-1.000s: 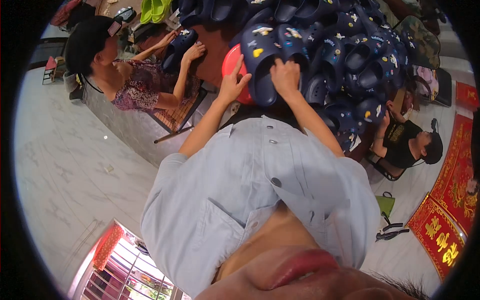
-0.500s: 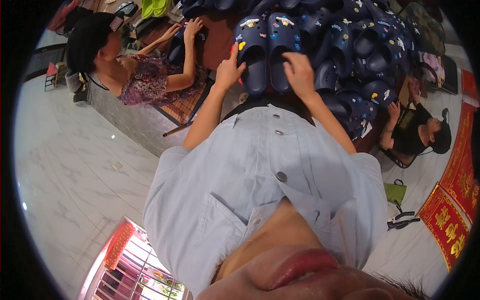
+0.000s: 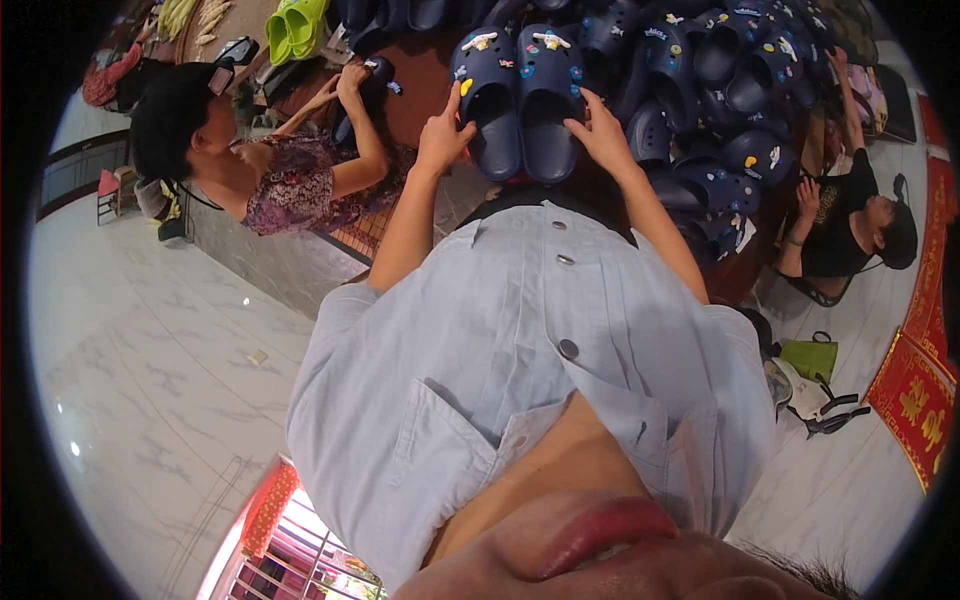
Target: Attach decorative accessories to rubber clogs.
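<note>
Aligning, it seemed, the charm-studded navy clogs [image 3: 528,82] between them, left grip [image 3: 460,108] and right grip [image 3: 577,108] rested loosely spread against the outer sides; lifting likely needed firmer pinching.

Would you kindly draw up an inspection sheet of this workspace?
Surface: reddish-brown tabletop, mostly covered.
Handled things: left clog and right clog, navy with charms, side by side, toes pointing away from the person.
Clutter: heap of navy clogs to the right; lime-green clogs at upper left.
Hands: left hand and right hand at the pair's outer sides, apparently touching.
Cables: nothing seen.
Surroundings: co-worker in patterned top left, co-worker in black right; pale floor.
</note>
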### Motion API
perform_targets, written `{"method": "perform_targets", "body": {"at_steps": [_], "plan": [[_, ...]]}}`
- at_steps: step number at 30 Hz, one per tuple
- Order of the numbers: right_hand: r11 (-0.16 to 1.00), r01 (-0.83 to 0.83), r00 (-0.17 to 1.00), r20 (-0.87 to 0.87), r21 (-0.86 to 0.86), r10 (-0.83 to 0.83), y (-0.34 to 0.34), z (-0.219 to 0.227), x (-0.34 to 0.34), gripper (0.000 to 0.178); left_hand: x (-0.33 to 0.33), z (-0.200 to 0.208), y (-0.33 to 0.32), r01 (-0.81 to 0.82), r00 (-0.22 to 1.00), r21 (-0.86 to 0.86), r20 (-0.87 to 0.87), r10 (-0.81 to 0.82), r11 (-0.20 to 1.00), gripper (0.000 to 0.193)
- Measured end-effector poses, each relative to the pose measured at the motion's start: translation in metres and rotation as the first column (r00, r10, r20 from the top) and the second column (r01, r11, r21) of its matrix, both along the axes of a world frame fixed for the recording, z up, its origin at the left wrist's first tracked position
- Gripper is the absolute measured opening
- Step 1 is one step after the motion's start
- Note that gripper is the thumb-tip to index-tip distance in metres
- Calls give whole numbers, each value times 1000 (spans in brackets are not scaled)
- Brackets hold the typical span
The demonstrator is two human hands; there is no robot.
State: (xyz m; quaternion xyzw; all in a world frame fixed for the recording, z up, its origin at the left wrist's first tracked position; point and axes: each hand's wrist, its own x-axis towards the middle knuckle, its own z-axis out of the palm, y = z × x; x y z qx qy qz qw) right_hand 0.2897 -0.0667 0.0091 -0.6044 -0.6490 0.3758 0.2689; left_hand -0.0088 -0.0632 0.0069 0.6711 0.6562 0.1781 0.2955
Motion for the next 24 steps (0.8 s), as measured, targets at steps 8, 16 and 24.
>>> {"method": "perform_targets", "body": {"at_steps": [8,16,24], "plan": [[963,270,963,18,-9,-270,33,-2,10,52,7,35,-5,-63,998,382,46,49,922,36],[961,205,957,243,-186,-157,56,-4,-18,58,80,35,-5,115,962,22,-250,-106,993,65],[980,146,989,-21,136,-144,51,-21,-14,22,85,12,5,121,961,-32,-247,-126,992,54]]}}
